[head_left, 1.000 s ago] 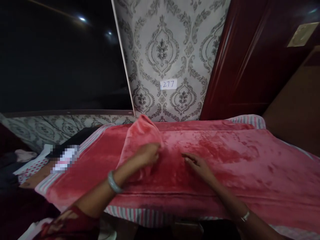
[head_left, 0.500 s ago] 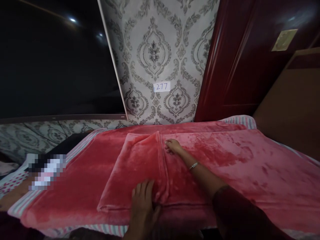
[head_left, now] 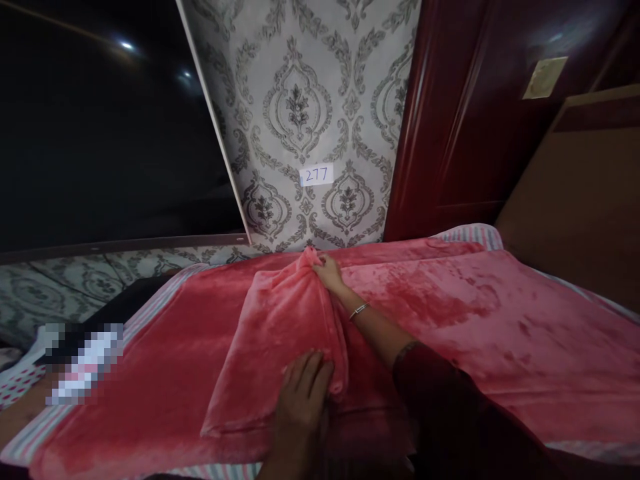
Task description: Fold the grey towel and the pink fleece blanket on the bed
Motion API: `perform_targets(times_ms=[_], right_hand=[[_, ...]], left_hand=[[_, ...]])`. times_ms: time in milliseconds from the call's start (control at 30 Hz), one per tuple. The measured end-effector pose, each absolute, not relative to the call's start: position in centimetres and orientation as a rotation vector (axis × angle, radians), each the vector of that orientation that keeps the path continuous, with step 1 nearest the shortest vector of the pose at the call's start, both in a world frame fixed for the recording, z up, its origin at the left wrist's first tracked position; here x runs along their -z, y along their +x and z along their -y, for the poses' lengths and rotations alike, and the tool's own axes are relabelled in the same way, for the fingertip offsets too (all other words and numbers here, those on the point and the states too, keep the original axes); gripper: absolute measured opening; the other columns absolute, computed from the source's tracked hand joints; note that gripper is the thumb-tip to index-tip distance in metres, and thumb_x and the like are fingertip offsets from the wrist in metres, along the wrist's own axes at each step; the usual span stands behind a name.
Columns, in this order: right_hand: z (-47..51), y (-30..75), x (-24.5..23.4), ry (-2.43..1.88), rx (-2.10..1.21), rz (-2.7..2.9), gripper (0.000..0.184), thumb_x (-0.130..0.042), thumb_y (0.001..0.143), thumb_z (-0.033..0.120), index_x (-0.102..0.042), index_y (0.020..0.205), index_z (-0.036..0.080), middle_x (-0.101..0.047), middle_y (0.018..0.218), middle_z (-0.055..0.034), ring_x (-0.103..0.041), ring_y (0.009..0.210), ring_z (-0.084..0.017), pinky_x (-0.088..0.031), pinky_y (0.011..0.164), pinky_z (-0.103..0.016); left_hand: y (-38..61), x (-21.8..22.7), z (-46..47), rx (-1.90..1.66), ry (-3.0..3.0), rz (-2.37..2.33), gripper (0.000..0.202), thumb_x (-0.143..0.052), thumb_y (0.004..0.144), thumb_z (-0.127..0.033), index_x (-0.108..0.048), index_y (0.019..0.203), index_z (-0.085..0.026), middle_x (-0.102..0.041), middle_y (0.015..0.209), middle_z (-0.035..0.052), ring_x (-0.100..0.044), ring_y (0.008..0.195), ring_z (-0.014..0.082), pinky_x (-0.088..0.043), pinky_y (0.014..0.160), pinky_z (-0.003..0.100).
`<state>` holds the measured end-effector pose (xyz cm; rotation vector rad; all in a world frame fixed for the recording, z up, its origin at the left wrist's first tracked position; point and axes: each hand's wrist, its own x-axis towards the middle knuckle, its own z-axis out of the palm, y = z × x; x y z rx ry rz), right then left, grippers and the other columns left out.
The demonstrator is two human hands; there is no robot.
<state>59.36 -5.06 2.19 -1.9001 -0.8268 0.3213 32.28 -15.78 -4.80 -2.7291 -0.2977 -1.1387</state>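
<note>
A folded piece of red plush cloth (head_left: 280, 340) lies on a larger red plush blanket (head_left: 475, 333) spread over a bed. My right hand (head_left: 327, 272) reaches to the far corner of the folded cloth and pinches it, lifting it into a peak. My left hand (head_left: 300, 400) grips the near right edge of the same cloth, fingers curled over the fold. A thin bracelet shows on my right wrist.
A striped sheet (head_left: 467, 233) shows under the blanket at the edges. Patterned wallpaper with a label "277" (head_left: 316, 175) stands behind the bed. A dark red door (head_left: 450, 120) and brown board (head_left: 575, 200) are at right. Dark items and spotted fabric (head_left: 20, 387) lie at left.
The folded cloth lay flat half a second ago. Now my right hand has lifted its far corner into a peak, and my left hand has moved slightly right along the near edge.
</note>
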Motion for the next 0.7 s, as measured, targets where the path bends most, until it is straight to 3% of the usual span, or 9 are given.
perform_targets(times_ms=[67, 200, 333, 500, 700], right_hand=[[6.1, 60.5, -2.0, -1.906, -0.277, 0.794, 0.036, -0.059, 0.085, 0.018, -0.066, 0.120, 0.021, -0.071, 0.121, -0.0043, -0.063, 0.112, -0.020, -0.048, 0.095, -0.027], [8.7, 62.4, 0.1, -1.967, -0.313, 0.715, 0.033, -0.058, 0.086, 0.018, -0.068, 0.117, 0.018, -0.073, 0.115, -0.0087, -0.067, 0.108, -0.023, -0.051, 0.093, -0.030], [9.0, 63.0, 1.7, -1.970, -0.331, 0.700, 0.031, -0.059, 0.090, 0.025, -0.067, 0.118, 0.017, -0.073, 0.115, -0.0101, -0.069, 0.106, -0.023, -0.053, 0.091, -0.031], [7.5, 63.5, 1.3, -1.890, -0.274, 0.766, 0.050, -0.063, 0.083, 0.013, -0.061, 0.132, 0.023, -0.071, 0.122, -0.0050, -0.067, 0.110, -0.018, -0.051, 0.098, -0.028], [8.3, 64.6, 2.7, -1.880, -0.279, 0.768, 0.046, -0.059, 0.083, 0.010, -0.064, 0.127, 0.018, -0.072, 0.122, -0.0091, -0.066, 0.116, -0.022, -0.050, 0.102, -0.034]], left_hand=[[33.4, 4.7, 16.5, 1.125, -2.736, 0.254, 0.054, -0.044, 0.081, -0.002, -0.068, 0.126, -0.020, -0.069, 0.130, 0.0130, -0.062, 0.126, 0.0265, -0.054, 0.102, 0.044], [35.8, 7.5, 18.0, 1.047, -2.799, 0.236, 0.046, -0.050, 0.080, -0.003, -0.071, 0.117, -0.021, -0.073, 0.122, 0.0121, -0.066, 0.117, 0.0262, -0.056, 0.097, 0.041], [36.8, 10.9, 18.6, 1.272, -2.729, 0.296, 0.049, -0.046, 0.077, 0.000, -0.072, 0.112, -0.023, -0.076, 0.110, 0.0093, -0.069, 0.111, 0.0238, -0.055, 0.098, 0.040], [37.1, 10.2, 18.2, 1.389, -2.732, 0.288, 0.052, -0.037, 0.083, -0.001, -0.070, 0.118, -0.020, -0.075, 0.115, 0.0119, -0.065, 0.119, 0.0235, -0.052, 0.105, 0.043], [36.6, 8.0, 19.8, 0.929, -2.917, 0.138, 0.040, -0.054, 0.091, -0.018, -0.066, 0.128, -0.021, -0.071, 0.127, 0.0125, -0.065, 0.122, 0.0285, -0.056, 0.102, 0.045]])
